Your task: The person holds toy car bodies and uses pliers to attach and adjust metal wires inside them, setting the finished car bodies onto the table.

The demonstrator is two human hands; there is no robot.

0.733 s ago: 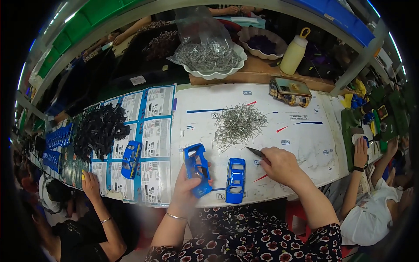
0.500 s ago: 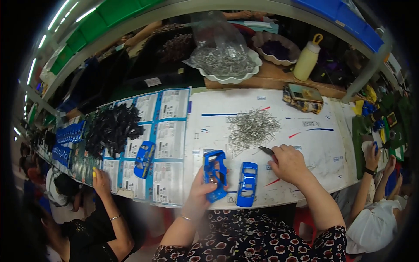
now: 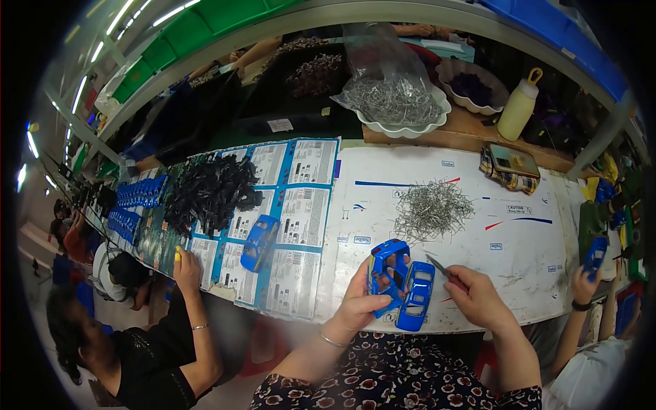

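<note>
Left hand: your left hand [image 3: 359, 304] gripped a blue toy car body [image 3: 388, 272], fingers [image 3: 374, 279] wrapped round its lower end, lifting it just off the surface [image 3: 519, 266].
Right hand: your right hand [image 3: 476, 297] was clenched on a thin dark tool [image 3: 437, 267], its tip aimed up and left toward the held car.
Key relation: the held car body lay just left of your right fingers; its long axis ran away from you, tilted slightly right. The right hand was the nearer one to the tool's work point.
Second car: another blue car body [image 3: 415, 296] lay flat between your two hands, touching the held one.
Beyond the fingers: a heap of small metal pins [image 3: 432, 208] sat farther out on the surface.
</note>
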